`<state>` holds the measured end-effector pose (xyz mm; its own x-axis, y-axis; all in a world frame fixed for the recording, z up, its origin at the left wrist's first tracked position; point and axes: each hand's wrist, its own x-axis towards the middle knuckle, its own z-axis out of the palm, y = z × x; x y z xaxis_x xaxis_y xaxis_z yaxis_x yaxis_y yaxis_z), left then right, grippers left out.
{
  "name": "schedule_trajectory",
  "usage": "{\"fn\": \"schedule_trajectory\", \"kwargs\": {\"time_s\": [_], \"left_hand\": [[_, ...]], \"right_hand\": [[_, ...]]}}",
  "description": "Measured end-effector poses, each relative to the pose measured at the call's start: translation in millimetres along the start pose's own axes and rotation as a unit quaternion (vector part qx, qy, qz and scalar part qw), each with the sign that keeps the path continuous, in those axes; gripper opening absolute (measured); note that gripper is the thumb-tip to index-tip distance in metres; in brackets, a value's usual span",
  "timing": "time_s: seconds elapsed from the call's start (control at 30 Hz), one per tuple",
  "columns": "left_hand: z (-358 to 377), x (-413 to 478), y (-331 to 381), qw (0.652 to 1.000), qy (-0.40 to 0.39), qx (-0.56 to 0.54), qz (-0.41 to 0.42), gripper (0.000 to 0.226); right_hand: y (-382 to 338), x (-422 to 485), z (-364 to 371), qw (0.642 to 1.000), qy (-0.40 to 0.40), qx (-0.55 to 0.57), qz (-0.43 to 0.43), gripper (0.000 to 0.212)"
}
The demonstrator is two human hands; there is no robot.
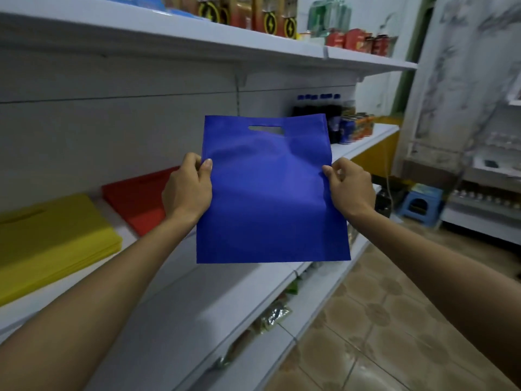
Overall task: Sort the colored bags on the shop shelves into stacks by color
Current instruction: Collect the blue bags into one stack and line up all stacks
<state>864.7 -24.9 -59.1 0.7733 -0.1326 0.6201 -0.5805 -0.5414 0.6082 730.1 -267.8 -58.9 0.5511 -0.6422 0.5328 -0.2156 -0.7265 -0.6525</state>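
A flat blue bag (267,198) with a cut-out handle slot near its top hangs spread in the air above the middle shelf (197,306). My left hand (187,189) pinches its left edge and my right hand (349,186) pinches its right edge, at about mid height. On the shelf to the left lies a stack of yellow bags (53,235). A stack of red bags (135,201) lies just right of it, partly hidden behind my left hand.
The upper shelf (225,43) carries boxes and bottles. Dark bottles and cans (338,119) stand at the far end of the middle shelf. Packets sit on lower shelves (273,314). A blue stool (420,203) stands on the tiled floor to the right, near another white rack (479,221).
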Motion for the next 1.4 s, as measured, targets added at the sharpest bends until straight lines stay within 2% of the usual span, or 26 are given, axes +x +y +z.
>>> {"fn": "schedule_trajectory", "kwargs": {"time_s": [0.27, 0.43, 0.6, 0.7, 0.83, 0.97, 1.0, 1.1, 1.17, 1.23, 1.3, 1.4], "left_hand": [[73.3, 20.9, 28.3, 0.999, -0.041, 0.004, -0.018, 0.029], [115.7, 65.0, 27.8, 0.994, -0.097, 0.043, -0.02, 0.03], [171.4, 130.1, 26.2, 0.988, -0.131, 0.069, -0.031, 0.028], [202.8, 168.9, 28.0, 0.986, -0.142, 0.07, -0.045, 0.026], [245.5, 212.2, 32.4, 0.978, -0.19, 0.03, -0.086, 0.025], [276.5, 230.5, 36.4, 0.943, -0.239, -0.125, -0.193, 0.018], [281.3, 231.8, 35.6, 0.921, -0.254, -0.179, -0.234, 0.017], [294.3, 240.9, 31.3, 0.824, -0.289, -0.34, -0.35, 0.014], [304.5, 248.3, 27.9, 0.785, -0.304, -0.385, -0.38, 0.01], [316.5, 252.5, 27.0, 0.781, -0.31, -0.38, -0.387, 0.01], [329.8, 254.2, 26.4, 0.791, -0.288, -0.369, -0.394, 0.01], [348.5, 256.5, 28.3, 0.813, -0.231, -0.364, -0.391, 0.031]], "right_hand": [[52.8, 40.8, -12.0, 0.997, 0.005, -0.081, -0.01, 0.025], [78.3, 77.0, 13.4, 0.99, -0.031, -0.132, -0.027, 0.026], [96.6, 151.4, 43.8, 0.987, -0.067, -0.147, -0.02, 0.026], [108.9, 209.1, 62.9, 0.988, -0.101, -0.116, 0.021, 0.027], [130.5, 274.2, 82.3, 0.99, -0.113, -0.011, 0.089, 0.028], [150.7, 317.3, 97.4, 0.968, -0.135, 0.132, 0.163, 0.027], [155.1, 326.7, 100.1, 0.959, -0.147, 0.16, 0.184, 0.024], [168.5, 359.6, 110.2, 0.936, -0.185, 0.2, 0.224, 0.014], [177.9, 383.1, 121.7, 0.933, -0.198, 0.197, 0.225, 0.01], [187.7, 409.0, 139.3, 0.927, -0.225, 0.208, 0.217, 0.009], [198.6, 434.3, 162.1, 0.922, -0.256, 0.211, 0.198, 0.012], [213.7, 470.4, 198.0, 0.919, -0.297, 0.205, 0.158, 0.014]]}}
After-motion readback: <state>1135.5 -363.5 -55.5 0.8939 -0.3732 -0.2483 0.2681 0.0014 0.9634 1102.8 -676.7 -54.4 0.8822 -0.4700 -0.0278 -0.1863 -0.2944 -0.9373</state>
